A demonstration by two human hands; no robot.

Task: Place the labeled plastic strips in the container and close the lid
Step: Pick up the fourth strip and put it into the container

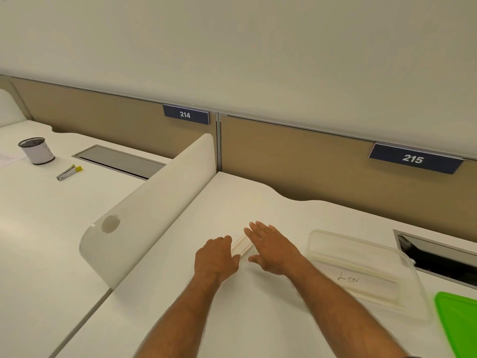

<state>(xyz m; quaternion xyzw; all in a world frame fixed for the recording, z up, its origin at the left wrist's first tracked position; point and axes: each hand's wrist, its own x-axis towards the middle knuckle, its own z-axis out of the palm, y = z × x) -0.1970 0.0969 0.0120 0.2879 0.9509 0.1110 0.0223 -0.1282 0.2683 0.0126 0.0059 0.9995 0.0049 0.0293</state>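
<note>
A few pale plastic strips (241, 244) lie in a bundle on the white desk between my two hands. My left hand (216, 257) rests knuckles-up at their left end, fingers curled down onto the strips. My right hand (271, 248) hovers flat over their right side, fingers spread and holding nothing. A clear rectangular container (361, 270) stands open to the right, with one strip marked "LION" (348, 279) inside it. The green lid (458, 321) lies at the desk's right edge, partly cut off by the frame.
A white curved divider (152, 202) separates this desk from the left one, which holds a pen cup (37, 151), a stapler (67, 172) and paper. A cable slot (436, 257) opens behind the container. Tan partition panels numbered 214 and 215 back the desks.
</note>
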